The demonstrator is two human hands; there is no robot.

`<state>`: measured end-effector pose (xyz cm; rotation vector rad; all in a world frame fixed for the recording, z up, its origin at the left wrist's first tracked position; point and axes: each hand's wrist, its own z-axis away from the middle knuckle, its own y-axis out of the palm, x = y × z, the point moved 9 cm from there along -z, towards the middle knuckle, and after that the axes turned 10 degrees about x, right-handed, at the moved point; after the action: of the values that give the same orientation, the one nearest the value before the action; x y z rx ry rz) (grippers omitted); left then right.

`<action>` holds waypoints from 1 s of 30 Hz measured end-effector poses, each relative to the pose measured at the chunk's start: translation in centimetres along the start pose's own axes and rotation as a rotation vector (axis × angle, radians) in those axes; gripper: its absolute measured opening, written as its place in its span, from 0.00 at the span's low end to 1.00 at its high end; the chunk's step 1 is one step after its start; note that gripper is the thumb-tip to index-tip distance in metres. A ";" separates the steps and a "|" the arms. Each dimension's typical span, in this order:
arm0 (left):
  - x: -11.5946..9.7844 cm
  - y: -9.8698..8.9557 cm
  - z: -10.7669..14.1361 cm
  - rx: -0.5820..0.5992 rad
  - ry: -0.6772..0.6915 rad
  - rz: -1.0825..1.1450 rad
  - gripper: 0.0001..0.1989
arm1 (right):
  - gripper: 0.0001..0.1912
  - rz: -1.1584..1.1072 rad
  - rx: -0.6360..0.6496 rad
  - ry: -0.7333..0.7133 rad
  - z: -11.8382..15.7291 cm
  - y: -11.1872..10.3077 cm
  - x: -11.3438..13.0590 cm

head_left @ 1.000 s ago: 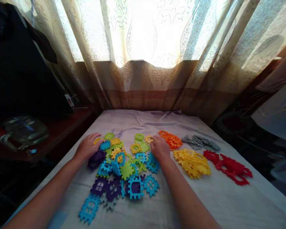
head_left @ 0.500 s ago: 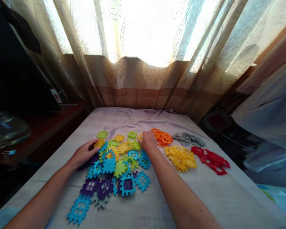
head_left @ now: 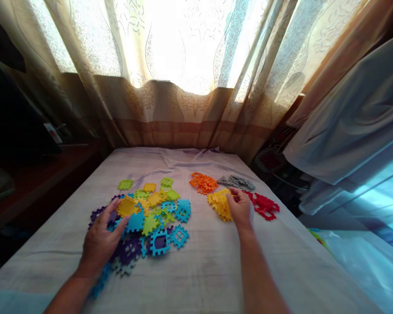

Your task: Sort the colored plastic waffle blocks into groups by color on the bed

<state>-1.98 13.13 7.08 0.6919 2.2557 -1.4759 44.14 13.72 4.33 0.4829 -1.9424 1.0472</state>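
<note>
My left hand [head_left: 101,235] holds a yellow toothed square tile [head_left: 127,206] between thumb and fingers, over the left side of a mixed heap. Blue tiles [head_left: 136,222], purple tiles [head_left: 130,249] and green tiles [head_left: 149,224] overlap in that heap. On the right, my right hand [head_left: 240,207] is closed at the edge of a yellow tile pile [head_left: 220,204]. Its thumb and fingertips pinch a thin yellow tile [head_left: 233,195], seen nearly edge-on. My left wrist and hand partly cover the tiles at the heap's near left.
Behind the yellow pile lie an orange pile [head_left: 203,183] and a grey pile [head_left: 237,182]. A red pile [head_left: 264,206] sits beyond my right hand. Everything rests on a pale cloth [head_left: 196,279]. Curtains [head_left: 170,113] hang at the far edge, and hanging clothes [head_left: 340,131] are at right.
My right hand has moved from the mixed heap's far side to the yellow pile, carrying a yellow piece. My left hand lifted its yellow tile toward me. The camera view turned right.
</note>
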 end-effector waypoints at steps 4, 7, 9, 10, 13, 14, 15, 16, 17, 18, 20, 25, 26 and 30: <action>-2.8 2.8 2.5 -0.019 0.262 -0.059 0.30 | 0.22 0.128 -0.014 0.033 -0.3 -1.2 -1.2; -3.8 3.9 3.2 -0.003 0.351 -0.102 0.30 | 0.19 0.292 -0.096 -0.051 -0.1 -2.0 0.8; -4.3 4.1 3.3 0.022 0.386 -0.126 0.30 | 0.17 0.308 -0.085 -0.114 0.4 -1.4 2.8; -4.6 4.2 3.4 0.035 0.401 -0.133 0.31 | 0.16 0.287 -0.055 -0.151 0.8 -0.6 4.0; -5.3 4.2 3.7 0.075 0.448 -0.136 0.33 | 0.16 0.148 0.154 -0.250 3.1 3.7 8.0; -5.6 4.2 3.9 0.079 0.466 -0.136 0.33 | 0.16 0.087 0.276 -0.260 4.2 5.8 9.2; -6.0 4.1 4.1 0.077 0.488 -0.136 0.33 | 0.15 0.034 0.409 -0.259 5.6 8.0 10.3; -6.3 4.1 4.2 0.076 0.513 -0.138 0.33 | 0.15 0.001 0.535 -0.251 7.0 10.0 11.2; -6.6 4.0 4.4 0.074 0.537 -0.142 0.33 | 0.15 -0.024 0.635 -0.231 8.5 11.7 11.9; -6.9 4.0 4.5 0.072 0.558 -0.146 0.33 | 0.15 -0.053 0.716 -0.211 9.7 13.1 12.4; -7.3 4.0 4.7 0.071 0.589 -0.150 0.33 | 0.15 -0.103 0.815 -0.173 11.5 14.9 13.0; -7.3 4.1 4.7 0.070 0.604 -0.156 0.34 | 0.12 -0.082 0.794 -0.182 10.1 14.0 12.8; -7.0 4.1 4.6 0.060 0.594 -0.164 0.35 | 0.12 -0.049 0.747 -0.177 8.8 12.8 12.3; -5.1 3.7 3.6 0.020 0.505 -0.224 0.29 | 0.15 0.173 0.445 -0.038 3.0 5.4 8.2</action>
<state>4.45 10.04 5.65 0.9289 2.7758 -1.5609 34.48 14.79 7.60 0.5851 -1.8055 1.6058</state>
